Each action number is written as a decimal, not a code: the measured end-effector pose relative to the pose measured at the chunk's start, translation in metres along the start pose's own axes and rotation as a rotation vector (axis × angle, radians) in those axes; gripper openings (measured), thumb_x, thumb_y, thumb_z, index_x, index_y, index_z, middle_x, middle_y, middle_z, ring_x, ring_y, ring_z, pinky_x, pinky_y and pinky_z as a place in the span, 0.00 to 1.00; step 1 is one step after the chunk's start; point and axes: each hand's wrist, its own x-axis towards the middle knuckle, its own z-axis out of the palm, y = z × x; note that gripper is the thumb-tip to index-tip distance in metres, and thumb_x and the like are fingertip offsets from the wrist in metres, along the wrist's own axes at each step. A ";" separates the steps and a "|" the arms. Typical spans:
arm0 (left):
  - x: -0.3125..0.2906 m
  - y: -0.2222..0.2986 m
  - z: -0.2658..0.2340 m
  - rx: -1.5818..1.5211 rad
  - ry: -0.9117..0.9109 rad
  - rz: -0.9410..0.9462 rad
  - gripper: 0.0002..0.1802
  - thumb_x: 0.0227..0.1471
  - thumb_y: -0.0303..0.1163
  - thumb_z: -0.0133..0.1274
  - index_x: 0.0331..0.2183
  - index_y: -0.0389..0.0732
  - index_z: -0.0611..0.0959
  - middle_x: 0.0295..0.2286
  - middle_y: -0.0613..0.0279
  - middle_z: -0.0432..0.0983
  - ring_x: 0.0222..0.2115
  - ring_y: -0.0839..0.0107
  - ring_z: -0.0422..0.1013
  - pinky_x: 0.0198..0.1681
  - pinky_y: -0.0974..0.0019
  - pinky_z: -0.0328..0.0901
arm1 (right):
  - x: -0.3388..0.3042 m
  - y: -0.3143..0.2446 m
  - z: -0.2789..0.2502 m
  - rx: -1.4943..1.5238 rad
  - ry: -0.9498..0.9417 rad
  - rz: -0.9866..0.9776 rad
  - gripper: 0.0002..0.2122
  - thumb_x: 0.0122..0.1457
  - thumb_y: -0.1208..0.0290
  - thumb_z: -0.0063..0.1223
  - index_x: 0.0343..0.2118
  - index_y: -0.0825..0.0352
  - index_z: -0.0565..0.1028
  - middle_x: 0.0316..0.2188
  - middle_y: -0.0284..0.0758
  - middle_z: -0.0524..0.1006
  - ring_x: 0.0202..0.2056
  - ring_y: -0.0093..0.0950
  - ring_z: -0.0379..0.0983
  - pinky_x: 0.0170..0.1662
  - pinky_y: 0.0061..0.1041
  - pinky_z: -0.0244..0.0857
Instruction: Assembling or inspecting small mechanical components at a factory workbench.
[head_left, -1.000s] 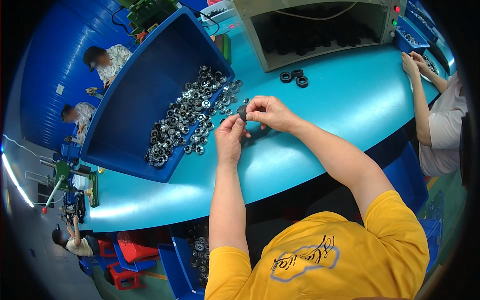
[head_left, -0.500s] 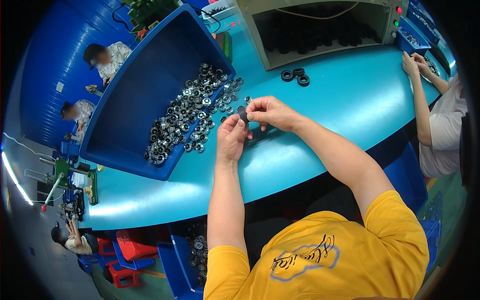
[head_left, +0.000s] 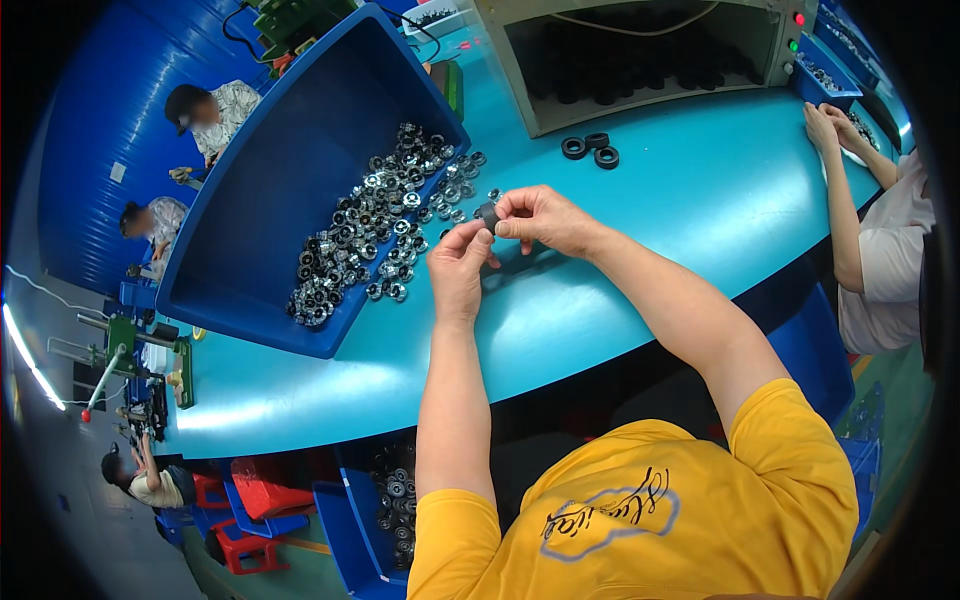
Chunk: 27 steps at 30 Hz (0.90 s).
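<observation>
"Black rubber-looking ring (head_left: pixel 489 214): where is it held?"

"Above the teal table (head_left: pixel 650 240), between the left hand (head_left: pixel 460 265) and the right hand (head_left: pixel 555 220). It is pinched from both sides, with thumbs and fingers brought close together; neither of the hands is spread."

"How is it turned?"

"Its dark outer band is presented to the view, so its hole is hidden. Whether anything is seated inside cannot be told. It is touched by both hands, so neither is nearer; it lies at the tips of both, just right of the left thumb."

"And around it?"

"Shiny, clear-and-silver round hubs (head_left: pixel 370 225) are heaped to the left, nearer the left hand, in a large blue plastic tray (head_left: pixel 260 190) and spilled past its edge. Three loose black rings (head_left: pixel 606 157) are set farther off, beyond the right hand, before a pale metal housing (head_left: pixel 784 32) in which dark pieces are piled."
</observation>
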 end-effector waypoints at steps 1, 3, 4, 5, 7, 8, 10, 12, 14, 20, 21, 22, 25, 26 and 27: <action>0.000 0.000 0.000 0.026 -0.003 0.007 0.10 0.56 0.29 0.62 0.39 0.35 0.85 0.32 0.64 0.80 0.26 0.76 0.72 0.27 0.72 0.69 | 0.000 0.000 0.000 0.008 0.003 0.003 0.11 0.57 0.63 0.67 0.30 0.64 0.77 0.25 0.24 0.73 0.29 0.16 0.69 0.27 0.19 0.67; 0.000 0.001 0.002 0.108 -0.020 0.036 0.10 0.57 0.30 0.61 0.39 0.35 0.84 0.31 0.65 0.79 0.26 0.77 0.71 0.27 0.73 0.69 | -0.001 -0.002 -0.001 0.023 0.008 0.009 0.11 0.57 0.62 0.67 0.30 0.64 0.78 0.25 0.24 0.73 0.29 0.16 0.69 0.28 0.19 0.67; 0.001 0.002 0.003 0.148 -0.029 0.051 0.10 0.57 0.30 0.61 0.39 0.35 0.84 0.31 0.65 0.79 0.26 0.77 0.71 0.27 0.73 0.68 | -0.001 -0.002 -0.001 0.024 0.010 0.014 0.11 0.57 0.62 0.67 0.30 0.64 0.78 0.25 0.24 0.73 0.29 0.17 0.69 0.28 0.19 0.67; 0.001 0.001 0.001 0.151 -0.044 0.052 0.10 0.58 0.31 0.61 0.39 0.35 0.83 0.31 0.65 0.79 0.26 0.77 0.71 0.28 0.73 0.68 | -0.001 -0.003 0.000 0.025 0.009 0.020 0.11 0.57 0.62 0.67 0.30 0.64 0.78 0.25 0.24 0.73 0.29 0.17 0.69 0.27 0.19 0.67; 0.001 0.000 -0.002 0.155 -0.073 0.054 0.10 0.59 0.32 0.60 0.39 0.36 0.82 0.31 0.66 0.78 0.26 0.78 0.71 0.28 0.73 0.68 | -0.001 -0.005 0.001 0.018 0.004 0.037 0.11 0.56 0.62 0.68 0.29 0.64 0.79 0.25 0.24 0.73 0.28 0.17 0.69 0.27 0.19 0.67; 0.001 0.000 -0.001 0.095 -0.095 0.046 0.10 0.59 0.32 0.59 0.39 0.36 0.82 0.31 0.66 0.78 0.26 0.78 0.70 0.29 0.72 0.68 | -0.001 -0.008 0.000 0.009 -0.001 0.048 0.11 0.56 0.62 0.68 0.29 0.64 0.79 0.26 0.24 0.73 0.28 0.17 0.69 0.27 0.19 0.68; 0.000 -0.001 0.000 -0.025 -0.139 0.031 0.10 0.60 0.33 0.58 0.40 0.36 0.81 0.31 0.67 0.77 0.26 0.78 0.70 0.29 0.72 0.68 | -0.002 -0.011 0.000 -0.068 0.017 0.013 0.11 0.56 0.64 0.68 0.29 0.65 0.79 0.27 0.25 0.74 0.29 0.17 0.70 0.27 0.19 0.69; 0.001 0.000 -0.003 -0.074 -0.115 0.023 0.10 0.61 0.33 0.57 0.40 0.36 0.80 0.30 0.67 0.77 0.27 0.78 0.70 0.30 0.71 0.68 | -0.003 -0.013 0.001 -0.201 0.070 -0.081 0.10 0.55 0.66 0.69 0.29 0.66 0.79 0.28 0.25 0.74 0.29 0.17 0.71 0.26 0.19 0.70; 0.000 0.001 -0.003 -0.094 -0.100 0.010 0.09 0.61 0.33 0.57 0.39 0.36 0.80 0.30 0.67 0.77 0.27 0.78 0.70 0.30 0.70 0.68 | -0.005 -0.014 0.002 -0.305 0.083 -0.139 0.10 0.54 0.67 0.69 0.29 0.67 0.79 0.29 0.26 0.74 0.29 0.17 0.71 0.26 0.18 0.71; 0.001 -0.002 -0.006 -0.104 -0.110 -0.018 0.11 0.62 0.34 0.56 0.40 0.36 0.79 0.29 0.67 0.77 0.28 0.78 0.71 0.30 0.70 0.69 | -0.006 -0.014 0.005 -0.334 0.073 -0.168 0.10 0.54 0.68 0.68 0.28 0.67 0.77 0.28 0.26 0.74 0.29 0.17 0.72 0.27 0.18 0.71; 0.002 -0.003 -0.007 -0.065 -0.104 -0.002 0.12 0.62 0.35 0.56 0.42 0.36 0.79 0.30 0.66 0.77 0.28 0.77 0.71 0.30 0.70 0.69 | -0.005 -0.012 0.005 -0.320 0.068 -0.162 0.10 0.54 0.68 0.68 0.28 0.66 0.77 0.28 0.26 0.74 0.29 0.17 0.72 0.27 0.18 0.71; 0.002 -0.003 -0.008 -0.026 -0.098 0.015 0.14 0.62 0.35 0.56 0.43 0.36 0.78 0.30 0.66 0.77 0.28 0.77 0.71 0.30 0.70 0.69 | -0.004 -0.010 0.004 -0.275 0.061 -0.124 0.10 0.54 0.68 0.68 0.28 0.66 0.77 0.28 0.26 0.74 0.29 0.17 0.72 0.27 0.18 0.70; 0.000 0.005 0.007 0.000 -0.041 0.070 0.19 0.62 0.38 0.56 0.48 0.35 0.77 0.33 0.63 0.77 0.28 0.76 0.72 0.31 0.70 0.70 | -0.002 -0.006 0.000 -0.169 0.034 -0.025 0.10 0.55 0.67 0.68 0.28 0.65 0.77 0.28 0.26 0.74 0.30 0.17 0.72 0.27 0.19 0.70; -0.002 0.010 0.014 -0.004 -0.012 0.091 0.20 0.62 0.39 0.56 0.50 0.34 0.77 0.35 0.63 0.77 0.28 0.76 0.72 0.31 0.70 0.71 | -0.002 -0.006 -0.001 -0.153 0.014 -0.002 0.10 0.55 0.67 0.68 0.28 0.65 0.77 0.28 0.26 0.74 0.30 0.17 0.72 0.27 0.20 0.70; -0.003 0.012 0.016 0.006 -0.046 0.070 0.22 0.63 0.40 0.54 0.51 0.34 0.76 0.36 0.62 0.77 0.28 0.76 0.72 0.31 0.70 0.71 | -0.001 -0.005 -0.001 -0.136 -0.005 0.021 0.10 0.55 0.67 0.68 0.28 0.65 0.77 0.29 0.26 0.75 0.30 0.17 0.72 0.27 0.20 0.70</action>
